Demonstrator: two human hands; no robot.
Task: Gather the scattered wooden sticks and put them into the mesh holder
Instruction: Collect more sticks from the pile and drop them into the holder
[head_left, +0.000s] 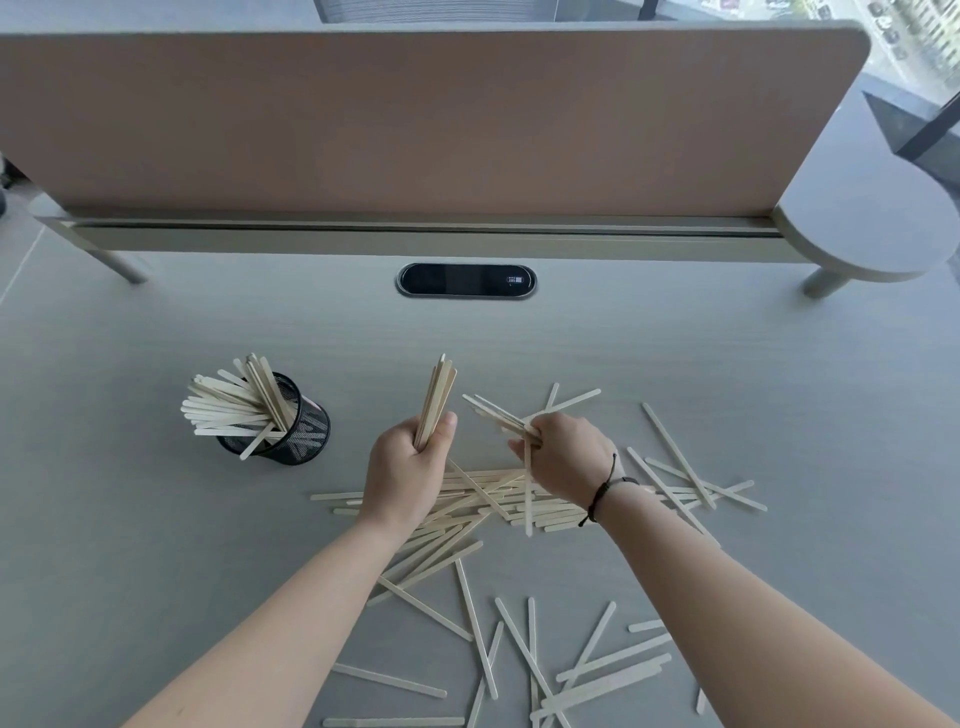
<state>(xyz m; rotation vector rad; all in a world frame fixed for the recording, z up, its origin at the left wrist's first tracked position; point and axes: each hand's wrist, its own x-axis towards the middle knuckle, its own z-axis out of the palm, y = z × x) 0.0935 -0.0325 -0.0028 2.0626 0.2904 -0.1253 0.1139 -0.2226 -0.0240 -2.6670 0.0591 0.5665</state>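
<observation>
Left hand (402, 467): gripping an upright bundle of sticks (439, 397).
Right hand (563, 457): pinching a few loose sticks (498, 413), fanned toward the left hand.
Scattered wooden sticks (524, 639): lying under and nearer than both hands, many left on the worktop (727, 353).
Mesh holder (298, 431): standing left of the left hand, already partly filled.
Progress: roughly midway, judging by the piles.

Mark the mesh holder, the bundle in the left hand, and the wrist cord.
mesh holder (304, 434), head view, black mesh wall.
bundle (439, 397), head view, upper half.
wrist cord (602, 491), head view, black band.
</observation>
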